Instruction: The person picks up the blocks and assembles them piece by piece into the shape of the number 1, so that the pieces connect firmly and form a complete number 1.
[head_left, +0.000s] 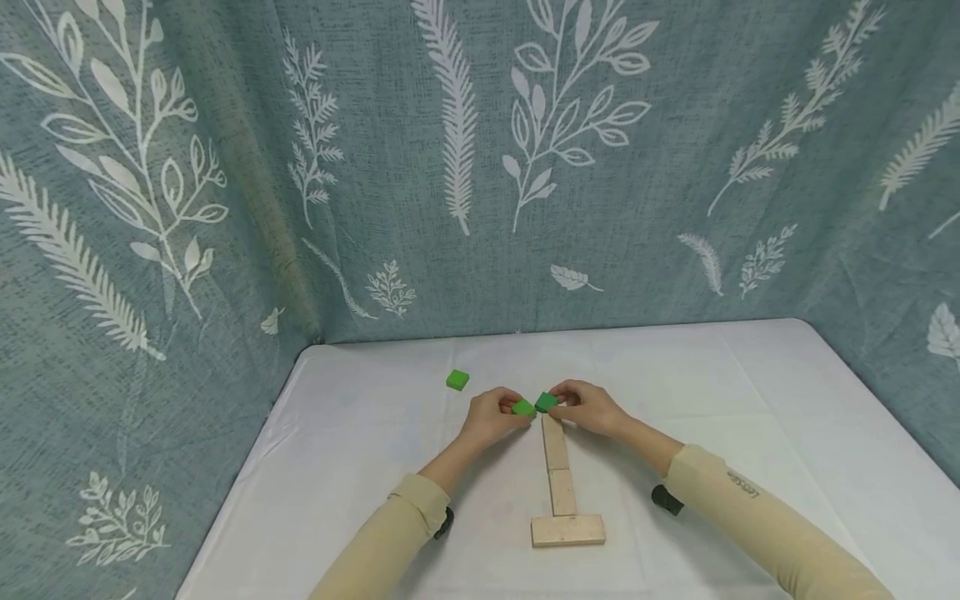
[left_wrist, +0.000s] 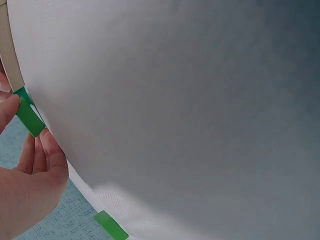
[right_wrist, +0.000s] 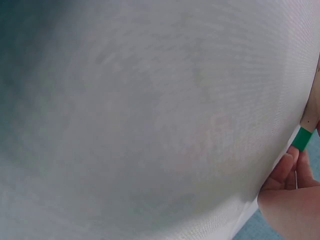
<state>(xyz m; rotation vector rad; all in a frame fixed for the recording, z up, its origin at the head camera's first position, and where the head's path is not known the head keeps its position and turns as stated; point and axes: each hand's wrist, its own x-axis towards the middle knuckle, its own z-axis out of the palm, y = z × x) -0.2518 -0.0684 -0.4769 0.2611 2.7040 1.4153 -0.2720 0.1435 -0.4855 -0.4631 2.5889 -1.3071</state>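
Observation:
My left hand (head_left: 491, 418) pinches a light green block (head_left: 523, 408) between thumb and fingers; the left wrist view shows this block (left_wrist: 31, 117) from the side. Just to its right, a darker green block (head_left: 546, 402) lies at the far end of a row of pale wooden blocks (head_left: 556, 443). My right hand (head_left: 592, 408) holds that darker block at its right side, thumb near and fingers behind. In the right wrist view the darker block (right_wrist: 302, 139) sits against the end of the wood. The two green blocks are close together; whether they touch, I cannot tell.
Another light green block (head_left: 457, 380) lies farther back, left of my left hand. A wooden block (head_left: 567, 531) lies crosswise at the near end of the row. The white-covered table (head_left: 360, 467) is bordered by a leaf-patterned curtain (head_left: 375, 167).

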